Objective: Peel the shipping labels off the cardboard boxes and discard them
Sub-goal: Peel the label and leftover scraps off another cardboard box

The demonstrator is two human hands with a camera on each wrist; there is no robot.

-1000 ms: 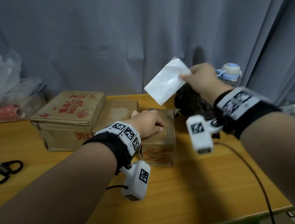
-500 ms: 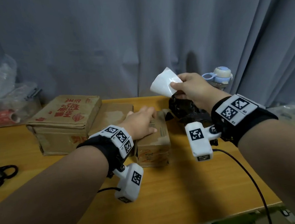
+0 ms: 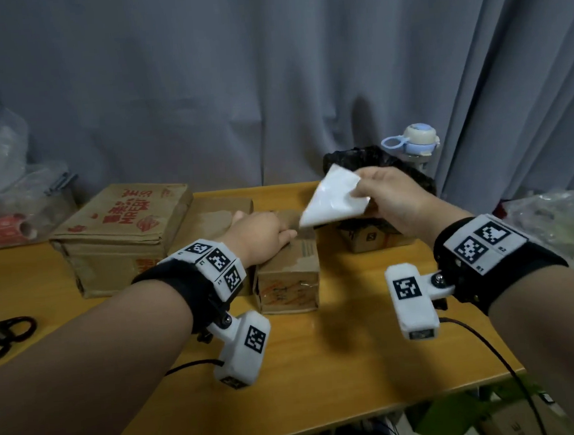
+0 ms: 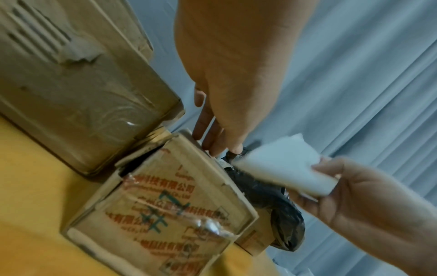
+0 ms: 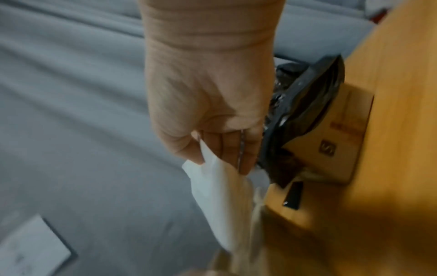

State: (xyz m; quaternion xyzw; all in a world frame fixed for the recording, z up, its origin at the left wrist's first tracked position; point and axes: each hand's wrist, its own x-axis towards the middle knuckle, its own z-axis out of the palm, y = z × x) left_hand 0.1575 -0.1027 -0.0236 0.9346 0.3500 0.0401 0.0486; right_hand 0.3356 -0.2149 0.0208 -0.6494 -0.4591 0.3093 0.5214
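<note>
Looking from the head: the right hand is pinching a white peeled label in the air, in front of a black bag set in a small box; the label's long axis is slanting, its narrow tip pointing down-left toward the left hand.
Left grip, head: fingers are lying nearly straight, pressing flat on top of the small cardboard box on the tabletop, holding nothing.
Left wrist: straight fingers are touching the box's far top edge; only this view is showing the red print and blue scrawl on its taped face, and a bigger box touching its corner.
Right wrist: thumb and fingers are closing on the label's upper end, its length trailing away from the hand; the lined box's printed side is showing here.
Elsewhere, head: scissors are lying at the left edge.
</note>
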